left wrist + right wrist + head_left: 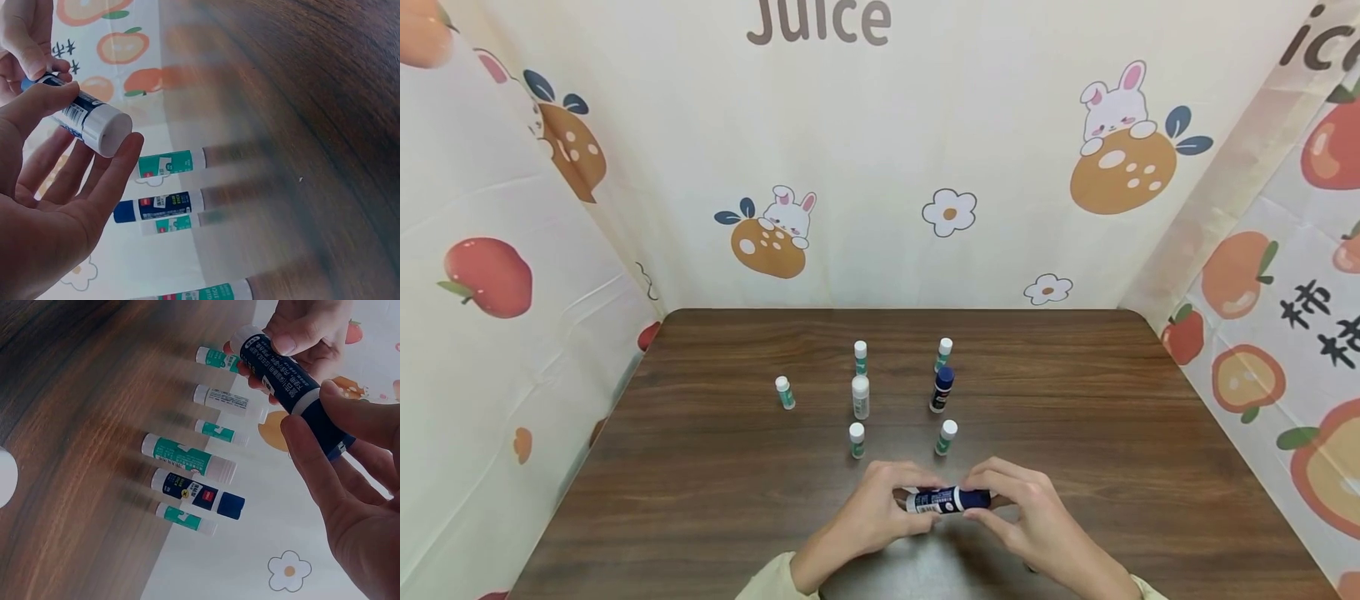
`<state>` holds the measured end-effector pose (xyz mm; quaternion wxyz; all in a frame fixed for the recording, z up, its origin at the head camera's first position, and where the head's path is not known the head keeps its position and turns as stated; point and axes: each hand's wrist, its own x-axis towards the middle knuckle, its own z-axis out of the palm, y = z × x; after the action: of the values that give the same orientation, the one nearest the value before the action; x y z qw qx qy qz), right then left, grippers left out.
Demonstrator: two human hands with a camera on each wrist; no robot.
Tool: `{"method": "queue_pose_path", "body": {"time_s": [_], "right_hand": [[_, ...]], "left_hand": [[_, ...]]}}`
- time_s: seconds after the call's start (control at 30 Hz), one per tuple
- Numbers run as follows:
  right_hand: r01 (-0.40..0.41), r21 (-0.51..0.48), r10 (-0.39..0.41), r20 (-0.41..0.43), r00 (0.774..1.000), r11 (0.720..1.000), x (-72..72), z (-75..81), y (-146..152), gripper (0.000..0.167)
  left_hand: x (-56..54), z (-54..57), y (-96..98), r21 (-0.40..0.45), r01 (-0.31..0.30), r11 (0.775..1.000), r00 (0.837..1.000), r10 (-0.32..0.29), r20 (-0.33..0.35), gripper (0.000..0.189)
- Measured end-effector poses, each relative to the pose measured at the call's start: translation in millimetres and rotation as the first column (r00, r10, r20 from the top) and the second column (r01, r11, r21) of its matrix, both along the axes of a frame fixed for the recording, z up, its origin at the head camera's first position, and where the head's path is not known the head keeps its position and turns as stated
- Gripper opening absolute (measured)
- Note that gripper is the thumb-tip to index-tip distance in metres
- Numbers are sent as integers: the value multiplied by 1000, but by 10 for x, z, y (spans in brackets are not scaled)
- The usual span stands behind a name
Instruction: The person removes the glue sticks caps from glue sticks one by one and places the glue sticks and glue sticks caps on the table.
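Over the near part of the table, a navy-and-white glue stick (pixel 938 500) lies sideways between both hands. My left hand (pixel 883 506) grips its white base end with thumb and fingers. From the other side, my right hand (pixel 1021 506) pinches the dark blue cap (pixel 317 422). The cap is on the stick, and the right fingers partly hide it. Beyond the hands, another navy glue stick (pixel 942 390) stands upright with its blue cap on. A white-capped green glue stick (pixel 946 438) is the nearest one to my right hand, and a similar green stick (pixel 857 442) stands beyond my left.
Farther back stand a clear-and-white glue stick (pixel 861 398) and several more small green glue sticks (pixel 786 393). The wooden table (pixel 700 467) meets a printed curtain (pixel 880 150) at its back and sides. A white rounded object (pixel 6 478) shows at the right wrist view's left edge.
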<state>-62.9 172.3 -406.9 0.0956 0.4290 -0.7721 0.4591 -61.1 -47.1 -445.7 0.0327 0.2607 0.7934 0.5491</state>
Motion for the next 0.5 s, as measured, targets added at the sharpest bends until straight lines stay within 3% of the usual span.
{"method": "queue_pose_path", "body": {"time_s": [0.2,0.33,0.5], "right_hand": [[26,10,-26,-45,999,1000,-13,12,32,36],[92,41,-92,-13,996,995,-29,82,97,25],[48,34,-48,-21,999,998,-48,72,91,28]], "left_hand": [[-4,-40,-40,-17,-22,1000,999,22,28,31],[6,-60,-73,-20,-50,999,996,51,69,30],[20,-62,-79,-3,-57,998,994,57,97,29]]}}
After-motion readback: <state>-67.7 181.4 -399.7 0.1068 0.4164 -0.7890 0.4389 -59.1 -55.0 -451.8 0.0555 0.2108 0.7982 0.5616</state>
